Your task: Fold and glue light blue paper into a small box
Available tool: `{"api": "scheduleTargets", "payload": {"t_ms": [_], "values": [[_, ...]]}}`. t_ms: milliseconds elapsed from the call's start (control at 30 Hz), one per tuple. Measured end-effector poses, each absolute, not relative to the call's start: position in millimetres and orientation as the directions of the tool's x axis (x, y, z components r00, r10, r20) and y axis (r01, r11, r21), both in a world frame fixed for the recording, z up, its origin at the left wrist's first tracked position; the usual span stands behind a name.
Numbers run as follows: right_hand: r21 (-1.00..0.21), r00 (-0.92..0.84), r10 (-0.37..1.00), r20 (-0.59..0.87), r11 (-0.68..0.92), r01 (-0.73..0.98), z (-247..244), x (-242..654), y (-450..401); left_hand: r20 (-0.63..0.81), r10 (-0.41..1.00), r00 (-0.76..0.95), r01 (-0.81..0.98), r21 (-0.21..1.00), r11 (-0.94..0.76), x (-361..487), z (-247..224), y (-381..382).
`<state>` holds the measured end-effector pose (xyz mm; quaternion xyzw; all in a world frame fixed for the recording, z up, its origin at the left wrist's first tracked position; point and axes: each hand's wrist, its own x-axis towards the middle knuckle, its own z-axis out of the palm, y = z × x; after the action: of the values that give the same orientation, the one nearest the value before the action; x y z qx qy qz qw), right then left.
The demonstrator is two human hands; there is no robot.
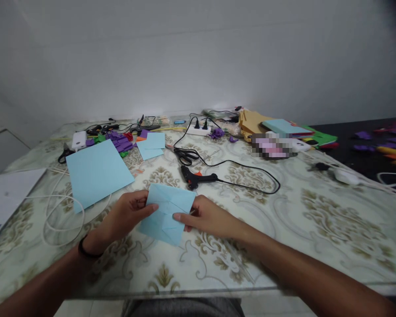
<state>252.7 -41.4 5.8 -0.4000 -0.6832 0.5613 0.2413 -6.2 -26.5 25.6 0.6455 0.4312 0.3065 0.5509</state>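
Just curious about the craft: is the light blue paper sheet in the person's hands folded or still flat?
Folded: the light blue paper sheet shows creases and overlapping flaps, pinched between left hand and right hand.

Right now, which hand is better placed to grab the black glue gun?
Probably right: the right hand sits just below the black glue gun; the left hand is farther off, pinching the folded light-blue paper.

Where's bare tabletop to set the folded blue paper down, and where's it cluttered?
Bare patches: right of the right hand, between the glue gun cord and the near edge; also near the edge below the folded blue paper. Crowded: far edge around the power strip, scissors, purple scraps; white cable left.
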Motion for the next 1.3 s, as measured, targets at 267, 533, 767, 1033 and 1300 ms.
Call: {"api": "scheduleTargets", "payload": {"t_ms": [267, 533, 767, 1033, 1300], "values": [[-0.96, -0.534, 0.84, -0.092, 0.068, 0.273, 10.7, 251.3, -46.0, 0.023, 0.906, 0.422, 0.267, 0.952, -0.148, -5.7, 25.5, -25.1], [-0.835, -0.364, 0.874, 0.322, 0.444, 0.326, 18.4, 252.2, -47.3, 0.168, 0.889, 0.427, 0.415, 0.837, -0.357, -7.0, 35.2, -23.4], [-0.677, -0.425, 0.77, 0.476, 0.629, 0.382, 14.6, 250.9, -46.8, 0.342, 0.837, 0.427, 0.521, 0.664, -0.536, -4.2, 32.0, -22.9], [-0.679, -0.444, 0.793, 0.417, 0.596, 0.427, 10.9, 252.9, -44.1, 0.352, 0.819, 0.453, 0.524, 0.638, -0.564, -1.1, 31.6, -24.4], [-0.703, -0.442, 0.807, 0.392, 0.572, 0.423, 11.3, 252.7, -43.1, 0.315, 0.835, 0.452, 0.544, 0.644, -0.537, -1.2, 30.9, -25.1]]}}
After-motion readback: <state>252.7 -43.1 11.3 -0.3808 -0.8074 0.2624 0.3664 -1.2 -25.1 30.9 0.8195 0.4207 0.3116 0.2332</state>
